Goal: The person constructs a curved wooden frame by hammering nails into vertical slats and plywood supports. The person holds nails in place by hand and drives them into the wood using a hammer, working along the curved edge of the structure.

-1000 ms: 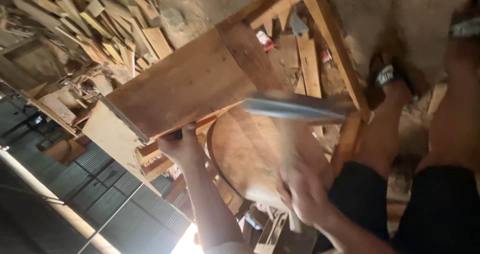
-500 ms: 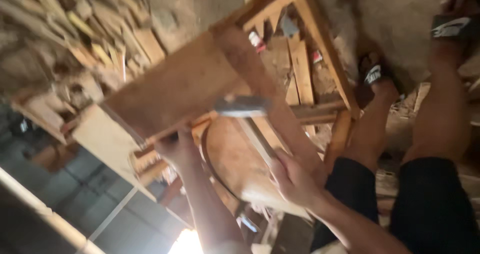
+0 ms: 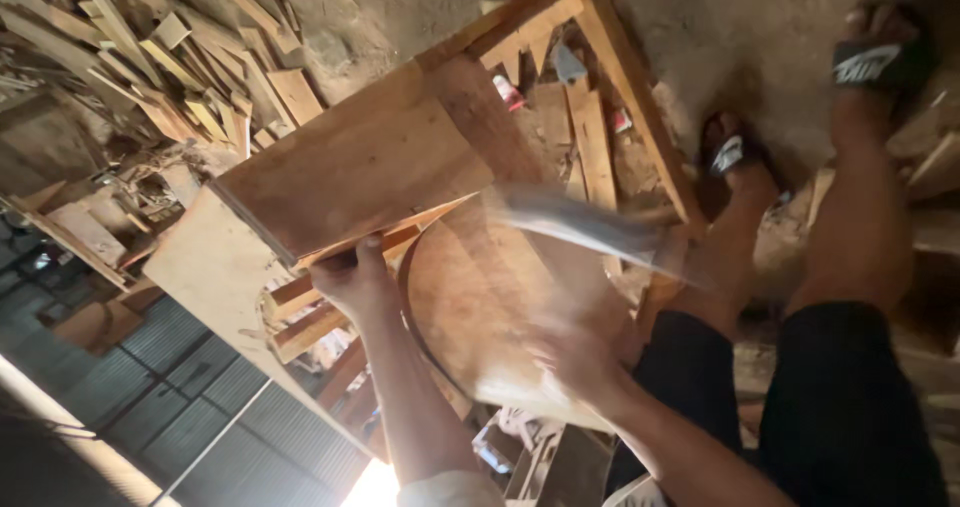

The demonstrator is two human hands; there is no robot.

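Note:
My left hand grips the near edge of a flat brown wooden board, which rests tilted over a wooden frame. My right hand is closed on the handle of a grey hammer-like tool. The tool is blurred by motion, above a round wooden disc that lies just below the board. Both forearms come in from the bottom edge. My two legs in black shorts and black sandals are on the right.
A heap of wood offcuts and slats fills the upper left on the dirt floor. A pale plywood sheet lies under the board. Short planks sit inside the frame. Corrugated metal shows lower left.
The tool has swung: half a second ago its head was down near the board's edge, now it is raised and blurred to the right. My left hand has stayed on the board.

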